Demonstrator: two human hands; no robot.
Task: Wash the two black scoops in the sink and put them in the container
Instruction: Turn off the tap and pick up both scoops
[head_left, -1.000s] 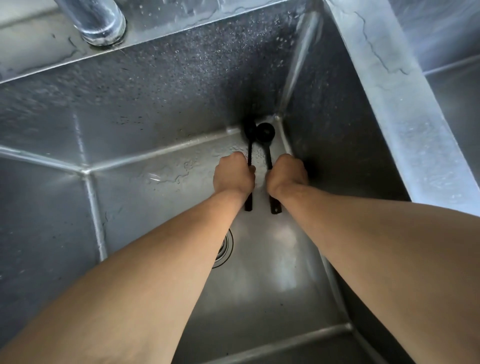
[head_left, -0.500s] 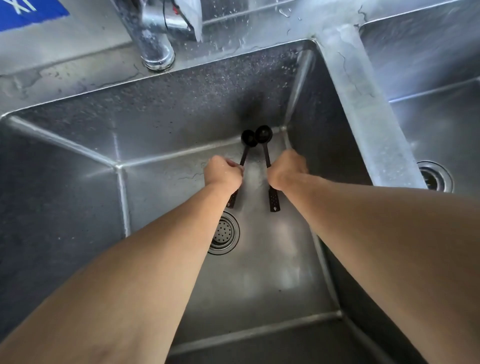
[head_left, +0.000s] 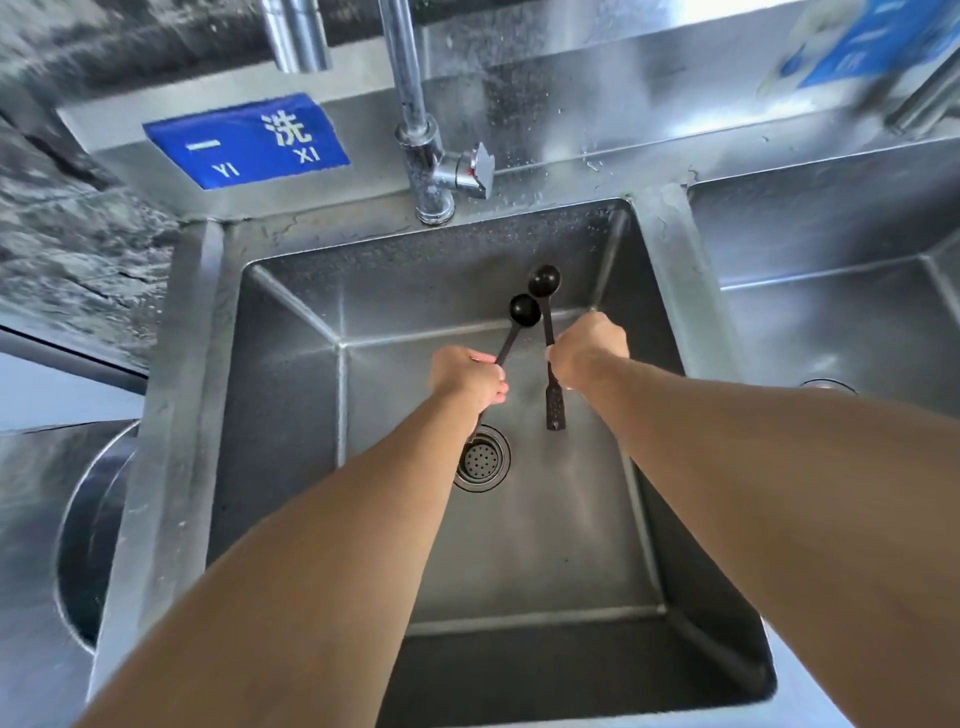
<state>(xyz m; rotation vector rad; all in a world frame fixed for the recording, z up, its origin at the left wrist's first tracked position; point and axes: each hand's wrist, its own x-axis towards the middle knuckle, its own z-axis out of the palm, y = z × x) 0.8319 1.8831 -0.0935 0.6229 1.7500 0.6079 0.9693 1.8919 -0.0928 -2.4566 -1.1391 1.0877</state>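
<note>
Gripping one black scoop (head_left: 521, 319) (head_left: 546, 332) each, both hands (head_left: 467, 375) (head_left: 587, 349) outstretched over sink (head_left: 675, 291).

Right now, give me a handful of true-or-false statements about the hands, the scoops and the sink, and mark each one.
1. Each hand holds one black scoop. True: the left hand grips the left scoop, the right hand the right scoop.
2. Both scoops lie on the sink floor. False: both are held up inside the sink.
3. The scoop bowls point away from the person. True.
4. The drain strainer lies right of the right hand. False: it lies below the left hand.
5. The blue sign is left of the faucet. True.
</note>
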